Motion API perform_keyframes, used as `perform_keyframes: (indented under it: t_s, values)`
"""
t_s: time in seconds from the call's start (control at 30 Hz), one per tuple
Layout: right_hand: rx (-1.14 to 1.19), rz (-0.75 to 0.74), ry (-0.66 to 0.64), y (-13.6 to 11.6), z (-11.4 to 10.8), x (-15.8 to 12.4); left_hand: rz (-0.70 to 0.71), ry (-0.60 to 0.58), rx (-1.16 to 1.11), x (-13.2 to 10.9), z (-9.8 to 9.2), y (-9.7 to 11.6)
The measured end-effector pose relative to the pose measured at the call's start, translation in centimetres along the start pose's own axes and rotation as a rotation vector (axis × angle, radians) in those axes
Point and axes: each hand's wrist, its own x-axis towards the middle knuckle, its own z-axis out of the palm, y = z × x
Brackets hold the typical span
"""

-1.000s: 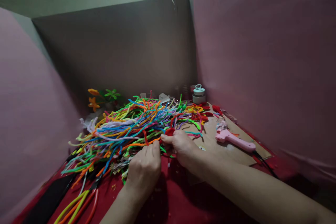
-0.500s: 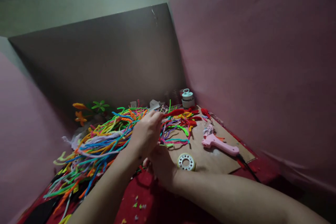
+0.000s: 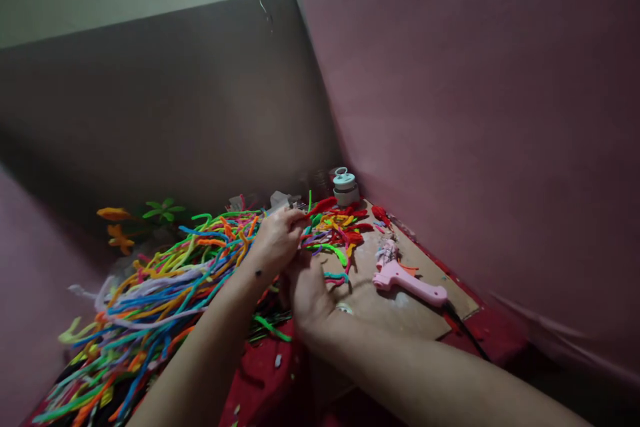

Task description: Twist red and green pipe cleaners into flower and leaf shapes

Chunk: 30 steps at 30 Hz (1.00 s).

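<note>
My left hand (image 3: 280,237) is closed in a pinch on a red fuzzy pipe cleaner piece (image 3: 323,205), which points up and to the right from its fingertips. Just below it, my right hand (image 3: 311,293) is closed, its fingers turned away and mostly hidden; what they hold cannot be made out. A green pipe cleaner (image 3: 273,328) shows to the left of my right wrist; whether it is held or lying loose is unclear. Red, yellow and purple pipe cleaner pieces (image 3: 345,220) lie beyond my hands on a cardboard sheet (image 3: 400,317).
A big heap of colourful pipe cleaners (image 3: 165,287) spreads to the left. A pink glue gun (image 3: 413,285) with a black cord lies on the right. A tape roll (image 3: 344,307) is partly behind my right wrist. A lidded container (image 3: 345,188) stands by the pink wall (image 3: 475,113).
The view has shifted, so the surroundings appear further left. My right hand has come up closer to the left and now covers most of the tape roll. The green pipe cleaner has come into sight.
</note>
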Motion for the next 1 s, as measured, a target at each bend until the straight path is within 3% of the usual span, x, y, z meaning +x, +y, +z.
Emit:
perform_keyframes:
  t_s: [0.07,0.1,0.17,0.23,0.47,0.57,0.67,0.83,0.93,1.0]
  values:
    - [0.096,-0.003,0.055,-1.6,-1.2,1.1,-0.077,-0.01,-0.154,-1.5,-1.1,-0.4]
    - [0.269,-0.001,0.12,-2.5,-1.8,1.5,-0.116,-0.018,-0.247,-2.4,-1.6,-0.5]
    - [0.52,0.009,0.098,-3.7,-2.5,2.0,-0.193,-0.04,-0.407,-4.1,-2.4,-0.6]
    - [0.558,0.006,0.093,-4.2,-2.7,2.1,-0.259,-0.064,-0.482,-5.7,-2.9,-0.4]
    - [0.229,-0.068,-0.047,-3.1,-2.5,1.6,-0.307,-0.129,-0.623,-8.3,-3.5,-0.2]
    - [-0.013,-0.297,-0.089,-2.7,-2.5,1.1,-0.33,-0.084,-0.631,-8.6,-2.6,-0.8]
    - [-0.278,-0.569,-0.045,-2.1,-2.5,0.7,-0.38,-0.034,-0.676,-8.9,-1.6,-1.2]
    - [-0.482,-0.771,0.054,-2.1,-2.8,0.5,-0.437,-0.066,-0.817,-8.7,-1.5,-1.5]
    - [-0.604,-0.954,0.149,-3.4,-2.7,-0.6,-0.448,0.0,-0.816,-7.6,-1.9,-1.9]
    - [-0.623,-1.102,0.044,-4.1,-2.2,-2.0,-0.407,0.038,-0.829,-6.1,-1.9,-2.0]
